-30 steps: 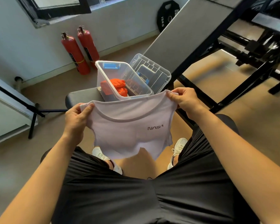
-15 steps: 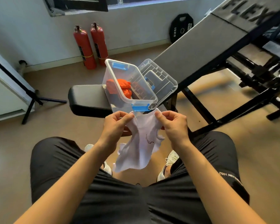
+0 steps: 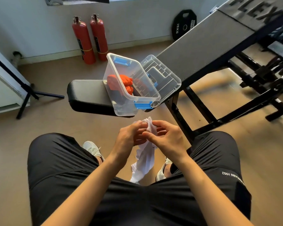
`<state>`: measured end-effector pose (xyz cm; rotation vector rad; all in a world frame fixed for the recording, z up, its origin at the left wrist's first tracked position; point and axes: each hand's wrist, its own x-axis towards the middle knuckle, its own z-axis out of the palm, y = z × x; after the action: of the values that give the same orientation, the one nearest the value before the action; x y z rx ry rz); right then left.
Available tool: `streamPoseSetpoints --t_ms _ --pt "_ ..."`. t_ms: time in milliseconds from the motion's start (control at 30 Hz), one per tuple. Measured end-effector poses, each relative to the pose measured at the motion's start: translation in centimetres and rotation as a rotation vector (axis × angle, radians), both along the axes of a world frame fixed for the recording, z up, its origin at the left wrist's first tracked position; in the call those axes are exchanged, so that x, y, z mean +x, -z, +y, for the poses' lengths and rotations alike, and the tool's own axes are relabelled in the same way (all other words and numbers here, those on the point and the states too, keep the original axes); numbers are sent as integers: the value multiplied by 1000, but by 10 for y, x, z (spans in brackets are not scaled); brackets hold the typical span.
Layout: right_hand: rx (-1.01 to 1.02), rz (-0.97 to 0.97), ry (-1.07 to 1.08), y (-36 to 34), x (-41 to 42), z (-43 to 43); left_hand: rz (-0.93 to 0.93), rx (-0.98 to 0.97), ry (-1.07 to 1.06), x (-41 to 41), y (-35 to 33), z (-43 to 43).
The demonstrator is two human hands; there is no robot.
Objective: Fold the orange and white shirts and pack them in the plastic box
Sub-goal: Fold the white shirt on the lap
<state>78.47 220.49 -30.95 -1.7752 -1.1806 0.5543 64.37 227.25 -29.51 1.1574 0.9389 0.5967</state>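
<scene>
The white shirt hangs in a narrow bunch between my knees, folded lengthwise. My left hand and my right hand both pinch its top edge, close together, just in front of the bench. The clear plastic box with blue clips stands open on the black bench seat. The orange shirt lies inside the box. The box's clear lid leans behind it against the bench's back pad.
The inclined grey back pad and black bench frame run to the right. Two red fire extinguishers and a 15 kg weight plate stand against the far wall. A black tripod leg is at left.
A second ago the white shirt was spread wide between my hands. My hands have come together, and the shirt now hangs doubled and narrow below them. The view has tilted down.
</scene>
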Motion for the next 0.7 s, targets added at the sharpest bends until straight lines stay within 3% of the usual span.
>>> streamPoseSetpoints --t_ms 133,300,467,700 --pt "20 105 -2 2 11 -1 -23 -24 116 -15 0 -1" --pt "-9 237 -98 -4 23 1 253 257 -90 -37 20 22" --pt "4 382 -226 -20 30 3 438 441 215 -37 37 50" --pt "37 415 -270 -37 43 6 276 448 461 -17 37 65"
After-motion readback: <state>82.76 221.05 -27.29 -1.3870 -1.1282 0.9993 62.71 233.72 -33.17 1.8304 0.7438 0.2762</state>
